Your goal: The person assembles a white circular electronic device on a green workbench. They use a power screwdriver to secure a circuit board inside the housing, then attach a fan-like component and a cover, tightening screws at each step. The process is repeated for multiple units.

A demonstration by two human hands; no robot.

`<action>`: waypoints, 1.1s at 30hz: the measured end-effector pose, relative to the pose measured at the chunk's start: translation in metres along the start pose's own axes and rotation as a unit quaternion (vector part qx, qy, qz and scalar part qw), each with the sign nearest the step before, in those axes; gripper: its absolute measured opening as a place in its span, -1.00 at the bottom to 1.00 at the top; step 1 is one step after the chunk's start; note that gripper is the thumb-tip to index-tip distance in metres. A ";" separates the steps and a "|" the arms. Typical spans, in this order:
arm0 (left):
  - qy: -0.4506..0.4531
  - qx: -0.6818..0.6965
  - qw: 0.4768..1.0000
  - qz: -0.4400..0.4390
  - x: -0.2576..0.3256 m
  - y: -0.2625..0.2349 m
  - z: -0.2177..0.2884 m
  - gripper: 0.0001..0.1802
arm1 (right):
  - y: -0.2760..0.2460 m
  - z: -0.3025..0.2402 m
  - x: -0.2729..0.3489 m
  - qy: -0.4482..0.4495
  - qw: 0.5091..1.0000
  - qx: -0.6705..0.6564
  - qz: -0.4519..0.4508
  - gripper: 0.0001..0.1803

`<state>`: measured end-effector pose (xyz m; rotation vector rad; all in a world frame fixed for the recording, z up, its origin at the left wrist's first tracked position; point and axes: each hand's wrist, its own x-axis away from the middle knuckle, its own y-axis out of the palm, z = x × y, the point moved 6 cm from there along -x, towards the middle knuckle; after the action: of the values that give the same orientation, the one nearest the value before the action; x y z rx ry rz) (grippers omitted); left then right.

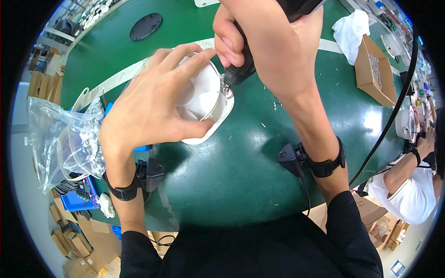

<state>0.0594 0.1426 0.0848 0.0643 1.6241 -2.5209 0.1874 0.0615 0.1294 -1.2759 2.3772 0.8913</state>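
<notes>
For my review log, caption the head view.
Left hand holds a white housing on a green table; right hand holds a black power tool at the housing's edge.

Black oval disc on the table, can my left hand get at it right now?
Probably not without letting go: your left hand is around the white housing, though nothing visible blocks the black oval disc.

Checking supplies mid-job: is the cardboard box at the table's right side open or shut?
Open: the cardboard box has no cover over its top, and many small greyish pieces show inside.
</notes>
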 end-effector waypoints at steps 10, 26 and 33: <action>-0.022 0.016 0.999 -0.025 0.001 -0.001 0.000 -0.02 | 0.014 0.002 0.020 -0.163 0.947 0.271 -0.053 -0.82; -0.018 0.008 1.000 -0.021 0.000 -0.004 -0.004 0.01 | -0.005 0.001 0.002 0.004 0.998 0.021 0.054 -0.87; 0.000 0.035 0.999 -0.013 -0.004 -0.013 0.004 0.01 | -0.005 0.001 -0.005 -0.110 0.986 0.126 -0.020 -0.85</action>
<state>0.0615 0.1443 0.0984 0.0500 1.5472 -2.5957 0.1941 0.0632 0.1292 -1.0666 2.2004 0.6568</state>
